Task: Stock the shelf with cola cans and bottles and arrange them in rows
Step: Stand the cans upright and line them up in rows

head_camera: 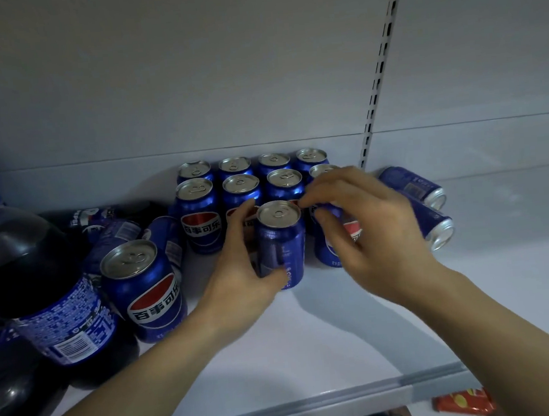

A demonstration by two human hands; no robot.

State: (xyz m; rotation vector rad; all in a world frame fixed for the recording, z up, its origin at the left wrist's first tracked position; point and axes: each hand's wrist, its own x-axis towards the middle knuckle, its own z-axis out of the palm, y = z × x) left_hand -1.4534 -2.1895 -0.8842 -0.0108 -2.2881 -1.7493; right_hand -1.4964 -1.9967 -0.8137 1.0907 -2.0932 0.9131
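Centre of the shelf [329, 352], a blue cola can [281, 240] stands upright at the front of the block; the left hand [239, 277] wraps it, thumb across the front, fingers behind; the right hand [374, 225] curls over from the other side, fingertips at the rim, though whether it actually grips I cannot tell. Behind sit two filled rows [241, 185] of four. This looks like the third row being built, the can lined up beside a neighbour can [329, 256]. Next call: square it to its column, label forward, let go; then fetch the spare upright can [144, 285], the toppled cans [412, 187] at right, and the big bottle [30, 272] at left.
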